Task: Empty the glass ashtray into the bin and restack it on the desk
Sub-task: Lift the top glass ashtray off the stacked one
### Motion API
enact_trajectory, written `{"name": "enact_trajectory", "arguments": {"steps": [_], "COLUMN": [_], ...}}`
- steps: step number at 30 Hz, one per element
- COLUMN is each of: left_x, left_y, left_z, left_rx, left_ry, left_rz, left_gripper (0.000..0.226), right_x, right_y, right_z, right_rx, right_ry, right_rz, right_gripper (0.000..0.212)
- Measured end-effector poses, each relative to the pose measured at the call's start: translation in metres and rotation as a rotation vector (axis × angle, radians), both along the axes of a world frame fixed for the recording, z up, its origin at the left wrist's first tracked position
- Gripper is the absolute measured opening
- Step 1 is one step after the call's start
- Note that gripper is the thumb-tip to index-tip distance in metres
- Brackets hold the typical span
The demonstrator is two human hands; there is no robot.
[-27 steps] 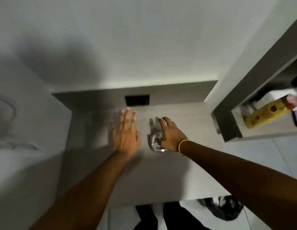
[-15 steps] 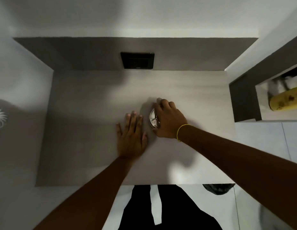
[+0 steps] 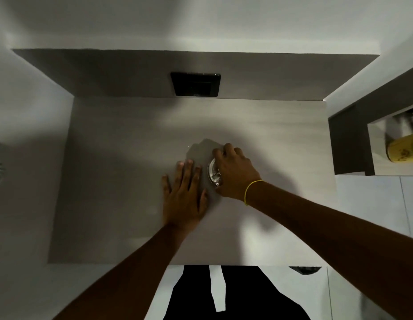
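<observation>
The glass ashtray [image 3: 213, 173] sits on the grey desk [image 3: 122, 158], mostly covered by my right hand [image 3: 235, 172], whose fingers curl over its rim. Only its left edge shows as a clear glinting arc. My left hand [image 3: 183, 195] lies flat on the desk just left of the ashtray, fingers spread and palm down, holding nothing. A yellow band circles my right wrist. A dark sliver of the bin [image 3: 304, 270] peeks out below the desk's front right edge.
A black socket plate [image 3: 195, 84] is set in the grey back panel. At the right, a dark-framed shelf [image 3: 348, 139] holds a yellow packet [image 3: 403, 150]. White walls enclose the desk at left and back. My dark-clothed legs show below the front edge.
The view has swung down over the desk. Both hands came nearer the front edge; my right hand stays over the ashtray and my left hand now rests flat beside it.
</observation>
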State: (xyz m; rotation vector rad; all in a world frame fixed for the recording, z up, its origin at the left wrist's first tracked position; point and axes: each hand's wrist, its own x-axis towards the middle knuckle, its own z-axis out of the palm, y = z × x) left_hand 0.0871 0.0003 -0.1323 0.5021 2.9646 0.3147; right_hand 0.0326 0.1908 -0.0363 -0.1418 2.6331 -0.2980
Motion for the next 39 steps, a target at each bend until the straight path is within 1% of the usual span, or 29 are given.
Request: {"name": "enact_trajectory", "arguments": {"steps": [4,8,11,14,17,21,26,35,37,39], "left_x": [0.0,0.001,0.002,0.001,0.0,0.001,0.001,0.001,0.002,0.001], "left_y": [0.001,0.0,-0.001,0.0,0.0,-0.001,0.001,0.001,0.002,0.003], "left_z": [0.001,0.0,0.0,0.001,0.002,0.002,0.002,0.003,0.003,0.001], "left_rx": [0.013,0.016,0.026,0.021,0.004,0.009,0.02,0.009,-0.005,-0.011], "left_ry": [0.004,0.027,0.034,0.039,0.05,0.071,0.052,0.078,0.098,0.11], "left_rz": [0.008,0.009,0.004,0.005,0.004,0.007,0.015,0.017,0.02,0.022], "left_gripper": [0.072,0.071,0.071,0.071,0.073,0.072,0.07,0.069,0.069,0.07], "right_x": [0.001,0.006,0.009,0.008,0.007,0.013,0.02,0.037,0.045,0.056], "right_y": [-0.002,0.003,0.018,0.045,0.077,0.107,0.115,0.107,0.095,0.076], "right_z": [0.002,0.013,0.022,0.028,0.025,0.005,-0.019,-0.043,-0.04,-0.034], "right_rx": [0.006,-0.031,-0.122,-0.19,-0.166,-0.115,-0.07,-0.027,-0.041,-0.095], "right_ry": [0.012,0.042,0.046,0.087,0.127,0.122,0.163,0.288,0.343,0.471], "right_rz": [0.01,-0.012,-0.111,-0.221,-0.297,-0.367,-0.352,-0.359,-0.451,-0.566], "right_gripper": [0.1,0.103,0.105,0.1,0.095,0.104,0.103,0.088,0.082,0.067]}}
